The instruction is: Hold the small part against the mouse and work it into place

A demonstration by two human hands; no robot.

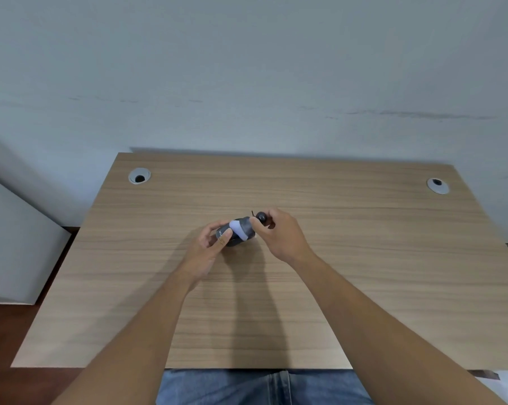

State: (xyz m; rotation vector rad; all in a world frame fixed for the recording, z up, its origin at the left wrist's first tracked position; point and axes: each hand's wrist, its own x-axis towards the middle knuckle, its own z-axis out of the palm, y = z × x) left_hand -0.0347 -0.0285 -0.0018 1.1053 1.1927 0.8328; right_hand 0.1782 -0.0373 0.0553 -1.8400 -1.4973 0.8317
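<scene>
Grey and pale lavender fabric, apparently a rolled sock bundle [238, 232], sits between both hands near the middle of the wooden desk [364, 273], with its lower edge so close to the desk that I cannot tell whether it rests there or is lifted. The left hand [207, 244] closes on the bundle's end at about 8 o'clock, thumb and curled fingers wrapped round the dark part, which hides that end. The right hand [279, 233] pinches the opposite end at about 2 o'clock; its fingers curl over the fabric and cover where the roll finishes. Just beyond its knuckles a small dark rounded piece [261, 216] pokes out with a thin black thread or tag beside it (too small to say what it is, or whether it belongs to the bundle). Some pale lettering shows on the dark fabric near the left fingers, but it is blurred and partly covered, so it cannot be read.

Two grey cable grommets lie on the desk, one [139, 175] at 10 o'clock and one [437, 185] at 2 o'clock from the bundle. Blue jeans [247, 387] are cut off at the bottom edge.
</scene>
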